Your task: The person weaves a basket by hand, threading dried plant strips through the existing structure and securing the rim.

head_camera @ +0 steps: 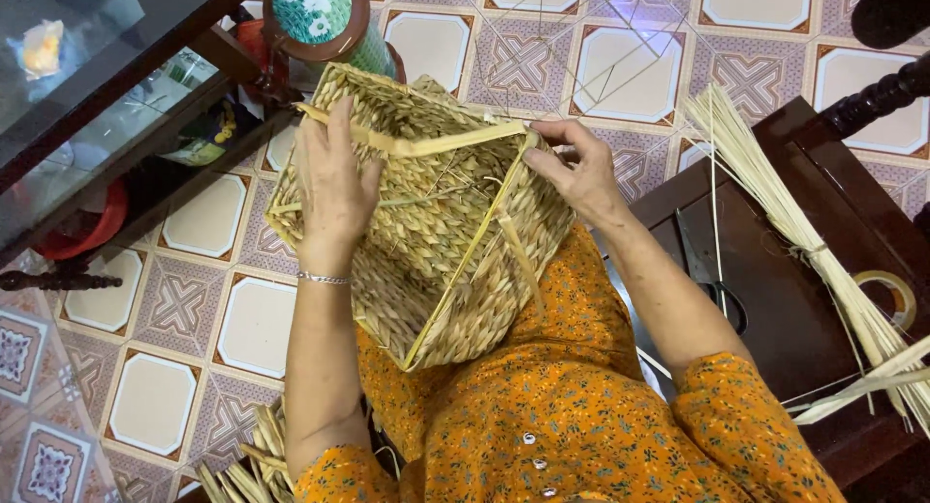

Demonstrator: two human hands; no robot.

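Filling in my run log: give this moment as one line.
left hand: grips woven basket rim | right hand: pinches flat rim strip at corner | basket: on lap, tilted

At twelve o'clock my basket (426,232) meets a green canister (325,18); three o'clock holds reed bundle (814,241); seven o'clock tiled floor (174,367) lies open.
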